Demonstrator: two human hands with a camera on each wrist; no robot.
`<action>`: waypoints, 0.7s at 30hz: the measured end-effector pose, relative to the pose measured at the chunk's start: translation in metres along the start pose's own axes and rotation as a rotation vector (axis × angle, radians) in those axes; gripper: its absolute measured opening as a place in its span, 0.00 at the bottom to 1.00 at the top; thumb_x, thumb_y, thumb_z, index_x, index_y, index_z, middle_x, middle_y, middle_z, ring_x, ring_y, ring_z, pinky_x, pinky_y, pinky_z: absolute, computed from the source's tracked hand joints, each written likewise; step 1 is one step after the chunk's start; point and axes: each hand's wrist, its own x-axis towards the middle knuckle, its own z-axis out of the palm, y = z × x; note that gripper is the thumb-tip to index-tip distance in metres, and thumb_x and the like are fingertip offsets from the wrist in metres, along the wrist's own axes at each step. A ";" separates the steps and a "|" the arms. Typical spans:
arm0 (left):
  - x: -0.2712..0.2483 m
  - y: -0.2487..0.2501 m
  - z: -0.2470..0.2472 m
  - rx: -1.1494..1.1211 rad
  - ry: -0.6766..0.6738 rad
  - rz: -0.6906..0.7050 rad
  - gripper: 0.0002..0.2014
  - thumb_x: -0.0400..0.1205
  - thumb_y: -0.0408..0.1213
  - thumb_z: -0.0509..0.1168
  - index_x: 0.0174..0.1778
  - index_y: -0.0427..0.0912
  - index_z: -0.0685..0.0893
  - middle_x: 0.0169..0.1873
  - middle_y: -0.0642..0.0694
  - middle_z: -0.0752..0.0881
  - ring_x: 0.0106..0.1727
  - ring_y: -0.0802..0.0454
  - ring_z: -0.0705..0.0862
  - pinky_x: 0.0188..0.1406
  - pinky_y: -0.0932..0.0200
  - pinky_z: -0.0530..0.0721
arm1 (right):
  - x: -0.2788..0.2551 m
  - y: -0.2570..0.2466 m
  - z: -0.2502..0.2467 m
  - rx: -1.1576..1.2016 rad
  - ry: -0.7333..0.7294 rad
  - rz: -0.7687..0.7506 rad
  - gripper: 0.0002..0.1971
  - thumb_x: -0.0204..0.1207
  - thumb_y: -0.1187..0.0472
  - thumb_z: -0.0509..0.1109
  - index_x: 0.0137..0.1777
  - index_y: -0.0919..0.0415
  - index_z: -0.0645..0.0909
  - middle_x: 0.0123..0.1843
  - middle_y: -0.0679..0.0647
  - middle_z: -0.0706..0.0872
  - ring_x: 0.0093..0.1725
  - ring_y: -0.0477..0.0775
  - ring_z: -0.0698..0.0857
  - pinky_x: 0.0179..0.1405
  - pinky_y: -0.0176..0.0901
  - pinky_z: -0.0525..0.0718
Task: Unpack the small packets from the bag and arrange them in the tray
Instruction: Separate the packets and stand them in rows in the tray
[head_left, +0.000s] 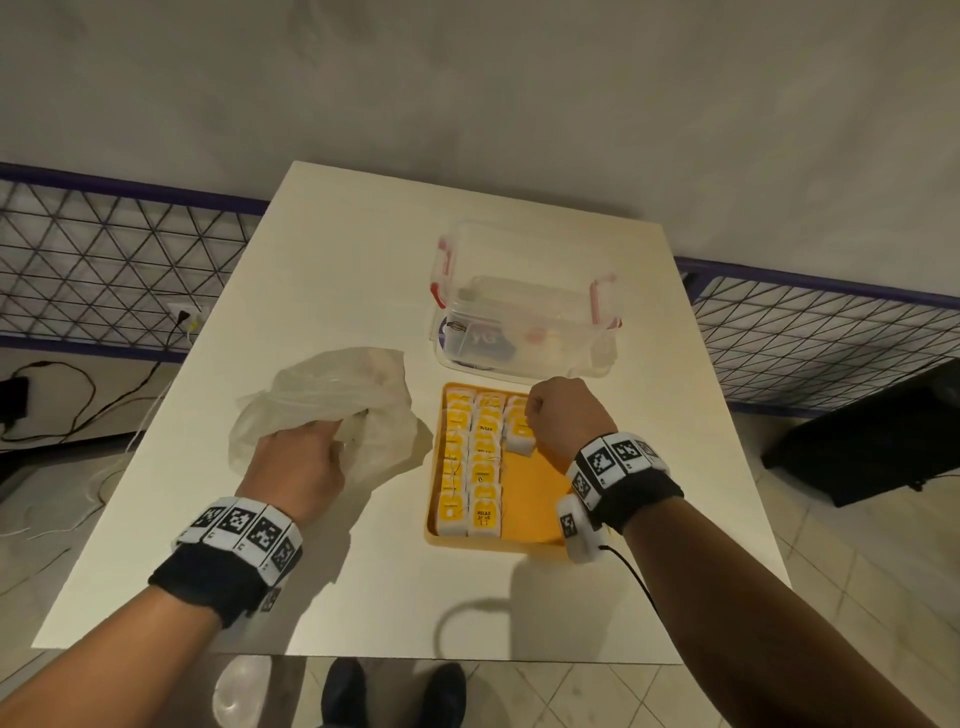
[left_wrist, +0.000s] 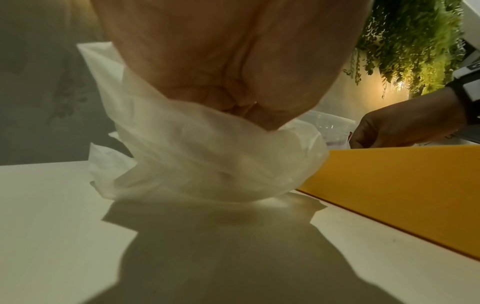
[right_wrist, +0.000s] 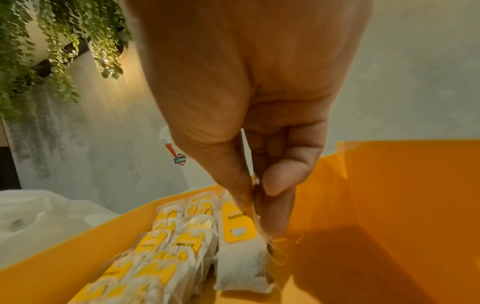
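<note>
Pinching a small white packet (right_wrist: 241, 265) with a yellow tag between thumb and fingers, the right hand (head_left: 563, 415) is holding it inside the yellow tray (head_left: 540, 499), at the near end of the short right-hand row. The packet's lower edge is touching the tray floor, just beside the middle row. Two full rows of the same packets (head_left: 470, 462) are lying along the tray's left side, running from its far wall to its near wall, while the near right part of the tray floor is showing bare. The tray is sitting toward the right of the table (head_left: 337, 249), near its front edge. Just left of the tray, the crumpled translucent bag (head_left: 332, 395) is resting on the table, and the left hand (head_left: 296, 473) is gripping its near side with curled fingers; what is inside the bag cannot be told. Beyond the tray's far wall, a clear lidded box (head_left: 524, 306) with red clips is standing, holding a few blurred items.
</note>
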 end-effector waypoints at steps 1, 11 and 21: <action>0.000 0.001 0.000 -0.013 0.001 -0.008 0.13 0.83 0.36 0.60 0.62 0.42 0.83 0.48 0.39 0.90 0.51 0.36 0.86 0.56 0.46 0.79 | 0.001 0.001 0.001 -0.001 0.012 -0.003 0.11 0.76 0.68 0.65 0.36 0.54 0.82 0.43 0.55 0.88 0.42 0.57 0.87 0.38 0.44 0.81; -0.003 0.005 0.005 -0.082 -0.036 -0.027 0.18 0.81 0.40 0.65 0.67 0.43 0.82 0.55 0.41 0.89 0.56 0.39 0.86 0.55 0.48 0.83 | 0.012 0.004 0.007 -0.001 0.031 0.006 0.05 0.78 0.69 0.66 0.47 0.65 0.84 0.47 0.61 0.88 0.45 0.60 0.88 0.41 0.46 0.86; -0.006 0.007 0.001 -0.098 -0.056 -0.019 0.20 0.80 0.41 0.66 0.69 0.44 0.80 0.56 0.42 0.89 0.57 0.40 0.86 0.58 0.46 0.83 | 0.012 0.007 0.006 0.075 0.007 0.071 0.05 0.75 0.67 0.68 0.49 0.68 0.82 0.48 0.63 0.89 0.44 0.62 0.89 0.42 0.49 0.90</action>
